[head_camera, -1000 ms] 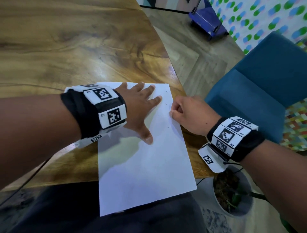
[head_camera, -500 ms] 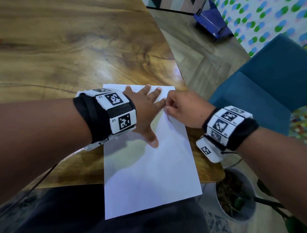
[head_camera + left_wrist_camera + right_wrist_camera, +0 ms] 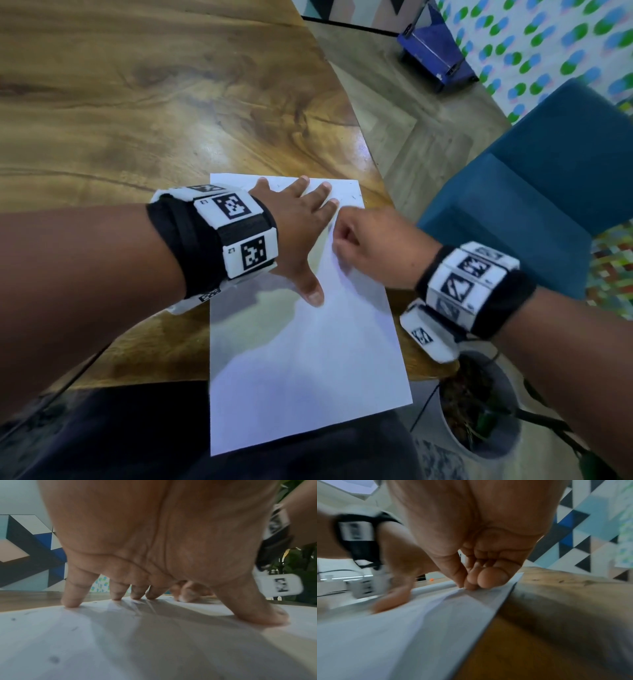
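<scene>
A white paper sheet (image 3: pixel 301 359) lies on the wooden table (image 3: pixel 171 102) near its right edge, its near end hanging over the table's front. My left hand (image 3: pixel 301 226) lies flat on the upper left part of the sheet, fingers spread and thumb out. In the left wrist view its fingertips (image 3: pixel 70 603) press the paper (image 3: pixel 120 642). My right hand (image 3: pixel 370 246) is curled just right of the left index finger. The right wrist view shows its thumb and fingertips (image 3: pixel 467 585) pinching a raised ridge in the paper (image 3: pixel 419 628).
The table's curved right edge (image 3: pixel 556 608) runs right beside the sheet. A blue armchair (image 3: pixel 531 205) stands to the right, a potted plant (image 3: pixel 479 411) on the floor below my right wrist, and a blue box (image 3: pixel 435 51) further back. My dark-clothed lap (image 3: pixel 137 438) is at the bottom.
My right hand has slid left across the top of the sheet until it sits next to my left index finger. The left hand has stayed flat on the paper.
</scene>
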Demonstrator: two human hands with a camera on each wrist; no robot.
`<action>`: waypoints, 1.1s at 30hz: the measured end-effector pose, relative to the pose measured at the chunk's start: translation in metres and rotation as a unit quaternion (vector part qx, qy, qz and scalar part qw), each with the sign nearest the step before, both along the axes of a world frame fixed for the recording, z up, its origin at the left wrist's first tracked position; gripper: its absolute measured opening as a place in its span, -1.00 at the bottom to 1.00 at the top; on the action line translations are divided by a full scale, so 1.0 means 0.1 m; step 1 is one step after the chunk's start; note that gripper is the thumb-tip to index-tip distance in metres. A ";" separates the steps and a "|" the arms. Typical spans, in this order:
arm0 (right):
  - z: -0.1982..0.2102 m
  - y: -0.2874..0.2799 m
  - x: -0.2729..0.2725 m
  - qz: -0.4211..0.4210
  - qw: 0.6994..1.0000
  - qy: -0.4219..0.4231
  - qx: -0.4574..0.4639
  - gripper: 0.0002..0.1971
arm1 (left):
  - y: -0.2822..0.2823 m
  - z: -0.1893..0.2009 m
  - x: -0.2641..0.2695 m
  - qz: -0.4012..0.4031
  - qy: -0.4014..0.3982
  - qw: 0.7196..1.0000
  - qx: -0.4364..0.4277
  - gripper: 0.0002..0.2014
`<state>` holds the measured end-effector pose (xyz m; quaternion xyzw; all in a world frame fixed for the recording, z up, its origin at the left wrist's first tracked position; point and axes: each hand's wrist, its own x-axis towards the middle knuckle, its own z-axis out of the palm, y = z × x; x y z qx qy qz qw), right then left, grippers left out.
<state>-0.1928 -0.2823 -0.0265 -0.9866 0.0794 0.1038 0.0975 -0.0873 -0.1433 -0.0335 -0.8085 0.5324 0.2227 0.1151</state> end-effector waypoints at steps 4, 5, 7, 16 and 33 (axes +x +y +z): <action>0.02 -0.27 0.38 -0.057 0.998 -0.029 -0.004 -0.86 | 0.01 -0.01 0.01 0.002 0.001 1.000 -0.009 0.46; 0.04 -0.30 0.42 -0.072 0.997 -0.033 0.007 -0.86 | 0.02 -0.01 0.01 0.002 0.003 1.000 -0.012 0.47; 0.09 -0.34 0.42 -0.107 0.992 -0.052 0.048 -0.85 | 0.04 -0.01 0.00 0.005 0.007 1.000 -0.020 0.44; 0.18 -0.35 -0.18 -0.234 0.930 -0.043 0.280 -0.93 | 0.48 0.27 0.50 0.149 -0.047 0.984 -0.081 -0.12; 0.37 -0.27 -0.30 -0.262 0.918 0.007 0.298 -0.80 | 0.59 0.64 0.74 0.277 0.103 0.898 -0.327 -0.78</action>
